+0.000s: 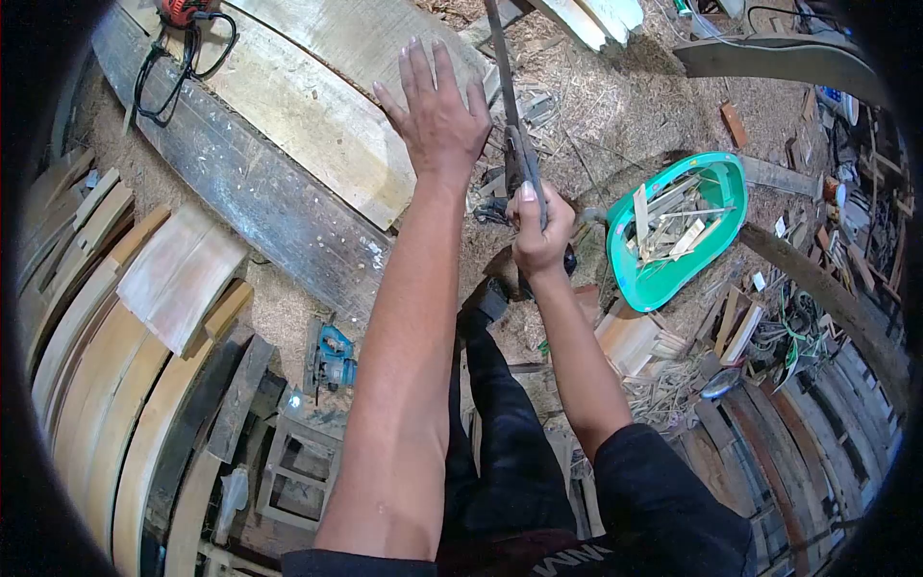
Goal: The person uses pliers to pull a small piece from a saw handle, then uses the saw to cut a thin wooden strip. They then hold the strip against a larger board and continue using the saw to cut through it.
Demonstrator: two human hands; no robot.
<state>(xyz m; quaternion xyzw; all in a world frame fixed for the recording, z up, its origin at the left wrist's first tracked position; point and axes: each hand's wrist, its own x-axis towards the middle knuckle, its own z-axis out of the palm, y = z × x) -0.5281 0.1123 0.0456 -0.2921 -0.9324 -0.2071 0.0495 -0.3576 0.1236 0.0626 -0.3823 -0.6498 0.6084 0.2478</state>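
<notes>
My left hand (442, 125) lies flat with fingers spread on a wide pale wooden board (356, 34), near its right end. In my right hand (542, 231) is the handle of what looks like a handsaw (501, 62), my fingers wrapped round it and the thumb along the top. Its long dark blade shows nearly edge-on and points away from me, just beyond the board's right end. A second pale board (298, 120) lies alongside, over a darker, worn plank (260, 183).
A green tub (621, 260) with wood offcuts stands at right. A blue power tool (334, 358) rests on the floor, and a red corded tool (181, 12) sits at top left. Curved timbers (144, 385) are stacked at left, more planks (808, 452) at right. Shavings cover the floor.
</notes>
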